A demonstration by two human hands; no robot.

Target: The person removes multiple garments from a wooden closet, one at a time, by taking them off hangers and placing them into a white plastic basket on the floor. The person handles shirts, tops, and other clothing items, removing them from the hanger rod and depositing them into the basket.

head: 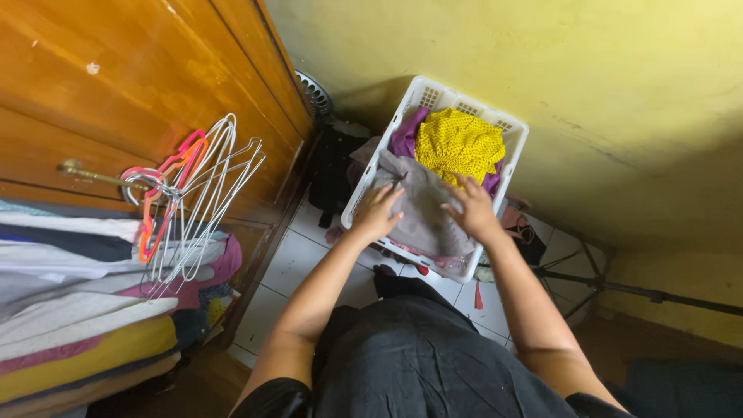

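A white plastic laundry basket (517, 139) stands on the tiled floor against the yellow wall, full of clothes. A grey-brown garment (422, 209) lies on top at the near end. Behind it are a yellow spotted garment (458, 143) and a purple one (405, 133). My left hand (377, 212) rests on the grey garment's left side near the basket rim, fingers spread. On the garment's right side lies my right hand (470, 206), fingers also spread. Neither hand visibly grips the cloth.
A wooden wardrobe (139, 70) fills the left, with wire and pink hangers (193, 193) hung on its brass handle (85, 173). Folded clothes (85, 310) are stacked at lower left. Dark cloth (333, 170) lies beside the basket. A black stand's legs (604, 286) spread at right.
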